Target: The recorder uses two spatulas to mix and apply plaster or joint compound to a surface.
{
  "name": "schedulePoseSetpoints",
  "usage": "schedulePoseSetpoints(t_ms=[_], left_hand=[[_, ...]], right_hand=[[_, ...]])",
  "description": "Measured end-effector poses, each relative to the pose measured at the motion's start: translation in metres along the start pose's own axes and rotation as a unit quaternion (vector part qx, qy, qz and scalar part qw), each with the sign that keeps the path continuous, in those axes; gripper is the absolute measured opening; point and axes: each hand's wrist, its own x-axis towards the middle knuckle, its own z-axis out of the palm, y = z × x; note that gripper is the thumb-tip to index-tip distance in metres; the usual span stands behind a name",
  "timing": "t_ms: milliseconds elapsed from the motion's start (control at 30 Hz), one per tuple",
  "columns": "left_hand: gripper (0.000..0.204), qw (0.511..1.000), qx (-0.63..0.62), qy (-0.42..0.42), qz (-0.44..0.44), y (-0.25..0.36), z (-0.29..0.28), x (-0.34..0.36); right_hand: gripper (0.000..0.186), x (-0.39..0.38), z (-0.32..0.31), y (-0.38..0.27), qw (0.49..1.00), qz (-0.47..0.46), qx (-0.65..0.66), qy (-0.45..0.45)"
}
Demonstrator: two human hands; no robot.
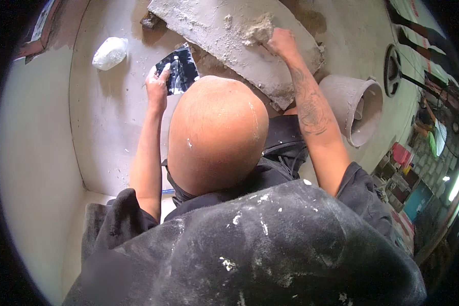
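My left hand (157,84) pinches the edge of a flat black glossy sheet (186,71) smeared with white, held just left of my bare knee (217,120). At the upper right, my right hand (283,43) is closed in a fist over a pale, plaster-crusted board (278,79). A lump of wet plaster-like paste (260,29) sits right at its fingers. Whatever the fist grips is mostly hidden by the fingers and the paste; a thin dark edge shows beneath.
A white plastic bag (110,53) lies at the upper left near the wall. Right of the board, a paste-coated bucket (341,99) rests on its side. Beyond it are a dark round wheel-like object (392,70), another person's legs (423,38) and mixed clutter (400,178).
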Motion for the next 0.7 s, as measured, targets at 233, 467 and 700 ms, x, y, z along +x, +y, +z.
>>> schedulePoseSetpoints(t_ms=[233,467,700], left_hand=[[0.036,0.961,0.158,-0.118,0.193,0.076,0.075,0.037],[0.037,0.867,0.308,-0.189,0.342,0.106,0.168,0.046],[0.034,0.879,0.274,-0.175,0.350,0.116,0.206,0.054]], right_hand=[[0.031,-0.010,-0.017,0.010,0.982,0.025,0.179,0.058],[0.023,-0.013,0.003,-0.009,0.867,0.000,0.489,0.096],[0.023,-0.031,-0.033,-0.036,0.914,0.036,0.347,0.206]])
